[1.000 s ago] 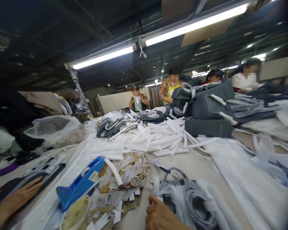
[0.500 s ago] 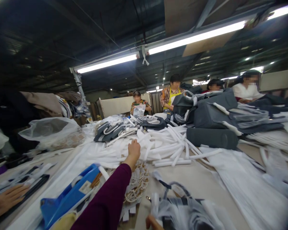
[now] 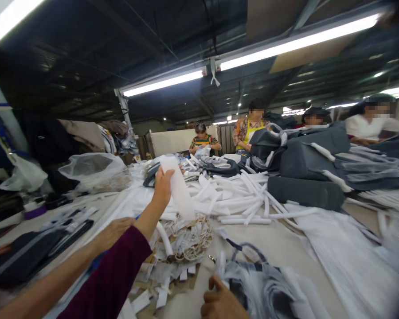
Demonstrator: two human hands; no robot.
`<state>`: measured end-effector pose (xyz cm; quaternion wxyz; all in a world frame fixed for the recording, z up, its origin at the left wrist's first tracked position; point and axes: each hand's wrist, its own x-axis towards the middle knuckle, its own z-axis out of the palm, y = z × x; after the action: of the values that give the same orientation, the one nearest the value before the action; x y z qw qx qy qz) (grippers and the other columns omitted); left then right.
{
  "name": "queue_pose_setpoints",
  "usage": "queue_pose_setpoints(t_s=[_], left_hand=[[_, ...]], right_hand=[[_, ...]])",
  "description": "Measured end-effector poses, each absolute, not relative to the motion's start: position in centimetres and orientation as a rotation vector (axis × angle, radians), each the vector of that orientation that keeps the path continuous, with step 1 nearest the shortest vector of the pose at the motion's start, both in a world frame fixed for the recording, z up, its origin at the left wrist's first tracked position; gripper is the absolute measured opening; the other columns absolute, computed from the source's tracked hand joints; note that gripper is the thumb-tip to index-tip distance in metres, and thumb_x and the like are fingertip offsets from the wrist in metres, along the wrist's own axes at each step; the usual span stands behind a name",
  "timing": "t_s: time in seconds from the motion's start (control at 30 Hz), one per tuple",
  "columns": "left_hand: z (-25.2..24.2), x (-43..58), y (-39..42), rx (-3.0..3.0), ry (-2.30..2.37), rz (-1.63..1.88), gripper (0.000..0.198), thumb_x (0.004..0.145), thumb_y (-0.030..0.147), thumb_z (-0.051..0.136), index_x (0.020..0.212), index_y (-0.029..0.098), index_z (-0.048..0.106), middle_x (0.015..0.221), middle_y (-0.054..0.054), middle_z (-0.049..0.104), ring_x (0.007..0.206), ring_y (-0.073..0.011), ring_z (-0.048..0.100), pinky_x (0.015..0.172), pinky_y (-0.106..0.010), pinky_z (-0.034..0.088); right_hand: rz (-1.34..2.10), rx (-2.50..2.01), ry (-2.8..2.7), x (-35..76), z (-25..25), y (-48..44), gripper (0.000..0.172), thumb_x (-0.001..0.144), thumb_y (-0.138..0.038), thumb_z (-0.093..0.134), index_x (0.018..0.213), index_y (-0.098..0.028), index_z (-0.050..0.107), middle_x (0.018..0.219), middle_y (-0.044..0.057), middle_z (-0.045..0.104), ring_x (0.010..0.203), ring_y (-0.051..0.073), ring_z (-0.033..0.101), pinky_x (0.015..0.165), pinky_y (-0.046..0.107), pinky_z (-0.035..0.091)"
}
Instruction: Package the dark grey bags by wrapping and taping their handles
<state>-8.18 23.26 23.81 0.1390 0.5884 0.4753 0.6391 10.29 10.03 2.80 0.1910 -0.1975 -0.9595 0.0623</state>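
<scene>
My left hand (image 3: 163, 182), at the end of a purple sleeve, is closed on a flat white foam strip (image 3: 178, 188). The strip hangs above a heap of white padding rolls (image 3: 232, 195). At the bottom edge my right hand (image 3: 221, 299) has its fingers curled, close beside a dark bag with straps wrapped in clear plastic (image 3: 262, 288). Whether it grips part of that bag is hidden. Below the strip lies a tangle of pale cords (image 3: 199, 239) among white scraps.
A co-worker's bare arm (image 3: 76, 261) reaches in from the left, beside my sleeve, over a mostly hidden blue tape dispenser (image 3: 95, 263). Dark bags (image 3: 306, 192) are piled at back right. White sheeting (image 3: 342, 248) covers the right side. Several people work across the table.
My left hand has come back from the white heap, lifting the foam strip. The co-worker's hand has moved right to the blue dispenser. More of my right hand shows, and the view has shifted left.
</scene>
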Motion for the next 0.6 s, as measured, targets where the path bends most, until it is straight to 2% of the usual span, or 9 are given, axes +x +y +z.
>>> queue_pose_setpoints(t_s=[0.07, 0.17, 0.3, 0.4, 0.5, 0.6], left_hand=[[23.6, -8.7, 19.3, 1.432, 1.091, 1.749, 0.027, 0.082, 0.032, 0.045, 0.1, 0.015, 0.054, 0.078, -0.003, 0.063, 0.069, -0.0155, 0.059, 0.063, -0.028, 0.05], [21.4, -8.9, 13.2, 1.188, 1.057, 1.635, 0.022, 0.073, 0.028, 0.062, 0.089, 0.015, 0.055, 0.07, 0.001, 0.057, 0.061, -0.0112, 0.054, 0.059, -0.024, 0.048], [16.6, -9.5, 5.4, 1.065, 1.065, 1.459, 0.026, 0.074, 0.032, 0.068, 0.092, 0.017, 0.056, 0.08, 0.0, 0.058, 0.067, -0.0111, 0.054, 0.062, -0.023, 0.047], [12.8, -9.9, 0.7, 1.025, 1.226, 1.361, 0.025, 0.075, 0.025, 0.065, 0.099, 0.02, 0.06, 0.09, -0.001, 0.059, 0.071, -0.0109, 0.054, 0.059, -0.019, 0.043], [9.2, -9.9, -2.3, 0.992, 1.314, 1.232, 0.031, 0.072, 0.023, 0.065, 0.103, 0.021, 0.064, 0.1, -0.003, 0.06, 0.075, -0.0137, 0.055, 0.06, -0.021, 0.043], [6.1, -9.1, -3.1, 0.986, 1.322, 1.182, 0.033, 0.068, 0.02, 0.066, 0.101, 0.02, 0.068, 0.101, -0.005, 0.059, 0.085, -0.017, 0.055, 0.068, -0.024, 0.044]], right_hand=[[0.153, -0.552, -2.703, 10.3, 3.4, 9.4, 0.033, 0.082, -0.029, 0.055, 0.052, -0.019, 0.051, 0.046, -0.002, 0.056, 0.053, 0.012, 0.048, 0.086, 0.038, 0.039], [0.143, -0.608, -2.654, 11.3, 4.9, 8.0, 0.031, 0.087, -0.021, 0.046, 0.057, -0.017, 0.054, 0.056, 0.001, 0.062, 0.061, 0.014, 0.053, 0.093, 0.041, 0.032], [0.264, -0.556, -2.657, 12.4, 7.0, 7.2, 0.038, 0.094, -0.017, 0.035, 0.06, -0.017, 0.052, 0.059, 0.001, 0.06, 0.064, 0.013, 0.051, 0.091, 0.038, 0.031], [0.339, -0.483, -2.665, 12.7, 7.8, 7.3, 0.039, 0.095, -0.016, 0.03, 0.06, -0.017, 0.047, 0.059, 0.0, 0.056, 0.063, 0.012, 0.048, 0.087, 0.038, 0.032], [0.406, -0.423, -2.651, 12.8, 8.2, 7.3, 0.038, 0.096, -0.016, 0.027, 0.062, -0.019, 0.045, 0.059, -0.001, 0.05, 0.061, 0.013, 0.044, 0.085, 0.039, 0.033], [0.478, -0.378, -2.641, 13.0, 8.2, 6.9, 0.036, 0.095, -0.016, 0.027, 0.064, -0.019, 0.045, 0.059, -0.001, 0.047, 0.059, 0.013, 0.043, 0.086, 0.04, 0.033]])
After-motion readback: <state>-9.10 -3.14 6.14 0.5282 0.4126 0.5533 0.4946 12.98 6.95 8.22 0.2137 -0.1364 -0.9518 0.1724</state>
